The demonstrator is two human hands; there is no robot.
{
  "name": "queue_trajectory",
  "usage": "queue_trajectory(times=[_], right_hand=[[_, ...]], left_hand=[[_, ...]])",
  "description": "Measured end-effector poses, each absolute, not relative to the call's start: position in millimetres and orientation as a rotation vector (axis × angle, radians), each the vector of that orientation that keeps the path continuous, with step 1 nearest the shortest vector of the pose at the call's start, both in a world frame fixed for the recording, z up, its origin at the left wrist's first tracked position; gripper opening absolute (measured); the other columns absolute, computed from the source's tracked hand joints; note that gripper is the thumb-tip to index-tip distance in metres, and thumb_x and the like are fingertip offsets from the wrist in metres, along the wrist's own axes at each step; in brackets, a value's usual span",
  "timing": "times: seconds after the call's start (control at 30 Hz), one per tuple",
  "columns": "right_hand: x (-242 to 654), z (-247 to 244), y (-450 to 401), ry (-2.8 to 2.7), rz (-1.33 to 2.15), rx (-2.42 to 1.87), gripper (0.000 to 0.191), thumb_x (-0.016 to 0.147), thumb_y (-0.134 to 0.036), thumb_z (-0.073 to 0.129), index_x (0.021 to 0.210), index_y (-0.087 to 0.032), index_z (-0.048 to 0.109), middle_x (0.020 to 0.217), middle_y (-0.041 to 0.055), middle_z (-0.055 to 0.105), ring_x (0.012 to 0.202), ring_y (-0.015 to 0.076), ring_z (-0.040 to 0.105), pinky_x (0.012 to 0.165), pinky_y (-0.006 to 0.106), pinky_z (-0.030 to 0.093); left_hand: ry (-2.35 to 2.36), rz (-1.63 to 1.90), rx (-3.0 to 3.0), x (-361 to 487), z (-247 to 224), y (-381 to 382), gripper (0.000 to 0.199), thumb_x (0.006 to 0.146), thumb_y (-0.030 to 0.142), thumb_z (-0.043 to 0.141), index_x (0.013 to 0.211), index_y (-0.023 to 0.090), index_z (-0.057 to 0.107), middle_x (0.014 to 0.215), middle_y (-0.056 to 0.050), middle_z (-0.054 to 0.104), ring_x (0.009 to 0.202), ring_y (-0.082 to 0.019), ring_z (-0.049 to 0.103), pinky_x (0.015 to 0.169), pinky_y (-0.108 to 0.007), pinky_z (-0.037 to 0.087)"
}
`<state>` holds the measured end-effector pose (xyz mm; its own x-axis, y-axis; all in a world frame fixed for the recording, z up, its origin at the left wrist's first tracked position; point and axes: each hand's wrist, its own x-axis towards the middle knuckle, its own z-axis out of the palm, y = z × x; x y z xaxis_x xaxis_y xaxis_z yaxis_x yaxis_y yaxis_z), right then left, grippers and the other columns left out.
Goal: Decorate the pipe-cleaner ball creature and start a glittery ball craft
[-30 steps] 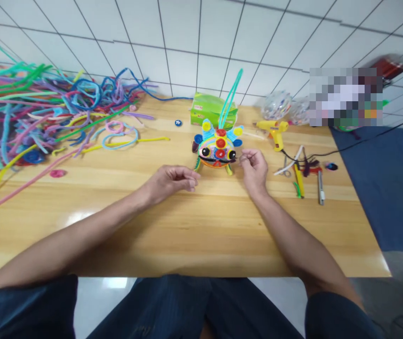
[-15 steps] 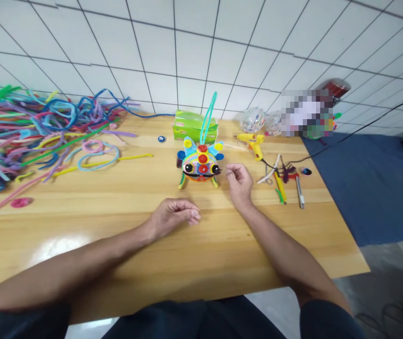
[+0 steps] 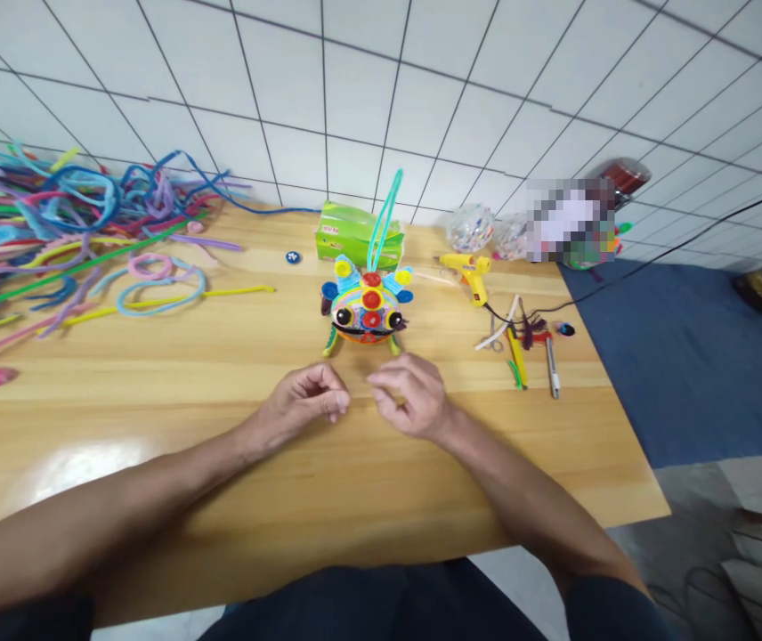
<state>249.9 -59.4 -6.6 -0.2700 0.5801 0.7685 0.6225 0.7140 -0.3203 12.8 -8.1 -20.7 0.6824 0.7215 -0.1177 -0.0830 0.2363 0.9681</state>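
A colourful handmade animal figure stands on the wooden table, with black-and-white eyes, red and blue round discs, a dark mouth line and short legs. A turquoise loop rises from its top. In front of it, to the left, my left hand rests near the tabletop, fingers curled and thumb pressed to them, with nothing visible in the grip. My right hand is just below the figure, apart from it; its thumb and fingers are bent but separated, holding nothing. A gap divides the two hands.
Many coloured pipe cleaners pile up at left. Behind the figure is a green tissue pack. At right lie a yellow glue gun with its cord, a utility knife, a yellow tool and clear bags against the tiled wall.
My right hand has come away from the figure's right side, moving left and nearer to me, and its fingers have parted. The left hand stays closed; the whole view has shifted slightly.
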Motion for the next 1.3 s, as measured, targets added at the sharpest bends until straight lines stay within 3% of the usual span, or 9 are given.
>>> queue_trajectory(times=[0.2, 0.5, 0.7, 0.83, 0.97, 1.13, 1.3], right_hand=[[229, -8, -65, -2.023, 0.174, -0.884, 0.019, 0.104, -0.019, 0.065, 0.121, -0.024, 0.071, 0.100, 0.0068, 0.079, 0.090, 0.0191, 0.077, 0.081, 0.033, 0.065], [221, 0, -72, -1.925, 0.460, -0.926, 0.004, 0.106, -0.030, 0.068, 0.105, -0.026, 0.070, 0.093, 0.0038, 0.077, 0.081, 0.0172, 0.073, 0.072, 0.031, 0.060], [232, 33, -75, -1.831, 0.536, -1.098, 0.023, 0.108, -0.040, 0.061, 0.090, -0.026, 0.065, 0.079, -0.0009, 0.068, 0.068, 0.0156, 0.064, 0.064, 0.030, 0.053], [277, 51, -36, -1.424, 0.200, -1.398, 0.037, 0.107, -0.049, 0.060, 0.078, -0.026, 0.061, 0.073, -0.0002, 0.064, 0.071, 0.0187, 0.061, 0.073, 0.035, 0.051], [327, 38, 14, -1.236, 0.096, -1.628, 0.037, 0.105, -0.049, 0.057, 0.077, -0.025, 0.059, 0.066, -0.0027, 0.056, 0.065, 0.0174, 0.053, 0.068, 0.033, 0.045], [346, 5, 48, -1.293, 0.045, -1.742, 0.018, 0.097, -0.036, 0.067, 0.083, -0.024, 0.064, 0.082, 0.0000, 0.067, 0.082, 0.0202, 0.060, 0.087, 0.036, 0.049], [349, -17, 51, -1.294, 0.155, -1.752, 0.011, 0.086, -0.030, 0.072, 0.094, -0.022, 0.073, 0.095, 0.0038, 0.077, 0.085, 0.0210, 0.066, 0.089, 0.038, 0.054]], left_hand=[[0.596, 0.565, 1.076, 16, -30, -6, 0.056, 0.075, 0.060, 0.098, 0.071, 0.014, 0.066, 0.063, 0.001, 0.071, 0.053, -0.006, 0.057, 0.056, -0.019, 0.046], [0.505, 0.468, 0.917, 24, -19, -14, 0.065, 0.065, 0.063, 0.103, 0.068, 0.015, 0.059, 0.061, 0.000, 0.070, 0.046, -0.006, 0.053, 0.051, -0.020, 0.041], [0.444, 0.474, 0.824, 33, -19, -29, 0.071, 0.061, 0.073, 0.100, 0.069, 0.016, 0.058, 0.058, 0.001, 0.066, 0.046, -0.007, 0.052, 0.049, -0.021, 0.041], [0.480, 0.454, 0.912, 38, -24, -31, 0.072, 0.065, 0.079, 0.094, 0.070, 0.017, 0.058, 0.063, -0.001, 0.067, 0.050, -0.008, 0.054, 0.054, -0.023, 0.044], [0.471, 0.418, 1.001, 38, -25, -32, 0.072, 0.074, 0.085, 0.083, 0.074, 0.016, 0.063, 0.068, -0.003, 0.069, 0.055, -0.010, 0.057, 0.059, -0.026, 0.047], [0.449, 0.397, 1.104, 36, -25, -35, 0.075, 0.079, 0.090, 0.074, 0.073, 0.016, 0.065, 0.070, -0.004, 0.069, 0.058, -0.012, 0.058, 0.061, -0.027, 0.048], [0.423, 0.381, 1.198, 34, -26, -36, 0.072, 0.085, 0.088, 0.070, 0.076, 0.016, 0.067, 0.071, -0.004, 0.069, 0.061, -0.013, 0.059, 0.063, -0.028, 0.049]])
